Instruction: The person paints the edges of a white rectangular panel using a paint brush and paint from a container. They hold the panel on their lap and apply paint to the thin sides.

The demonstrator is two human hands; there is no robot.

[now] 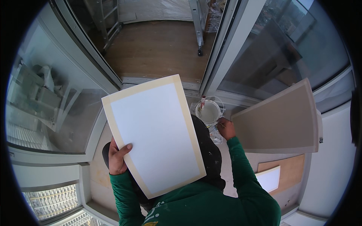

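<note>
My left hand (119,155) grips the left edge of a white rectangular board (152,132), thumb on its face. A cream border, like masking tape, runs round the board, which lies tilted over my lap. To the right of my knee stands a small bucket (209,112) with a whitish inside and a wire handle. A brush or similar tool with a red handle (203,101) leans in it. At the bucket's near right rim, my right hand (226,129) has its fingers closed together; what they hold is too small to make out.
A large beige panel (279,120) leans on the right. Below it a second white board (268,179) lies on a brown sheet (288,171). Glass doors (56,105) flank the sill ahead; beyond it a ladder (196,26) stands on wooden flooring. Clear plastic (217,138) lies beside the bucket.
</note>
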